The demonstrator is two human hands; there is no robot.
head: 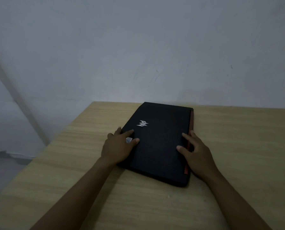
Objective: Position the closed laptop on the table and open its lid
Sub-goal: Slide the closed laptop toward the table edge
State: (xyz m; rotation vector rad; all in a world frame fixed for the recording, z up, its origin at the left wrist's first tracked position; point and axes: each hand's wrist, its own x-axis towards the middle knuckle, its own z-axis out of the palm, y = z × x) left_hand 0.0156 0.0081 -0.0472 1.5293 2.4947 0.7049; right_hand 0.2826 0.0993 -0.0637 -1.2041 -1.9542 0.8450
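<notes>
A black laptop (160, 143) is seen lying flat and shut on a light wooden table (238, 155), between the two hands. Its long side runs away from the person, turned a little to the left, and its far end is near the grey wall (138, 47). A silver mark (142, 123) is seen on the lid, just past the left hand (117, 146). A red strip (189, 146) is seen along the edge under the right hand (196, 153). The left hand is laid flat on the left edge, fingers spread, nothing gripped. The right hand is laid open on the right edge, thumb on the lid, fingers at the side.
</notes>
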